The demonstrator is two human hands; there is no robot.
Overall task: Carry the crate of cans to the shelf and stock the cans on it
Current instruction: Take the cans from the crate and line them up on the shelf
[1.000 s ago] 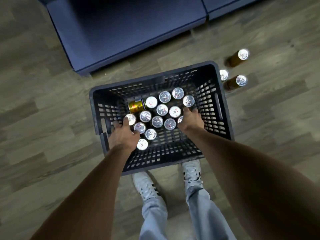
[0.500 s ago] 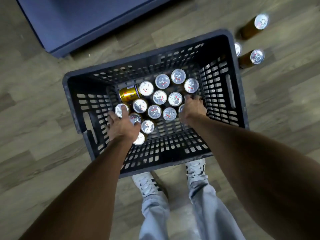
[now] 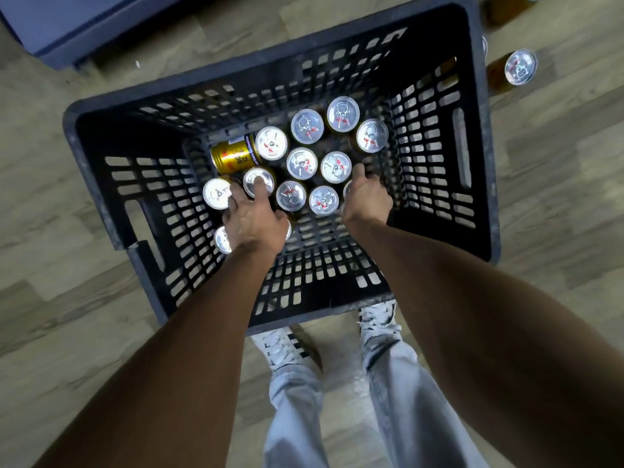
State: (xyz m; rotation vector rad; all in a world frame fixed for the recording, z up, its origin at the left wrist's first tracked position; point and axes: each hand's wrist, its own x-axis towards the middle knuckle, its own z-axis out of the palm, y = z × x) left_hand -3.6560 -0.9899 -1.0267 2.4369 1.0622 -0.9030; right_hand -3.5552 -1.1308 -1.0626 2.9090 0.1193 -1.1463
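Note:
A black lattice crate [image 3: 98, 184] stands on the wooden floor in front of me. Inside it are several upright gold cans with silver tops [image 3: 302, 163], and one gold can [image 3: 234, 157] lies on its side at the back left. My left hand [image 3: 253, 221] hovers over the left cans with its fingers spread, the forefinger resting on one can top [image 3: 259, 180]. It hides the cans under the palm. My right hand [image 3: 366, 197] is curled over a can at the right of the group, of which only a sliver of rim [image 3: 347, 190] shows.
A dark blue shelf base [image 3: 67, 35] sits on the floor beyond the crate at top left. Loose cans [image 3: 520, 67] stand on the floor right of the crate. My white shoes [image 3: 280, 349] are against its near wall.
The view has dropped closer to the crate. My left hand has slid forward and right, its forefinger now on a can top. My right hand stays on the same can.

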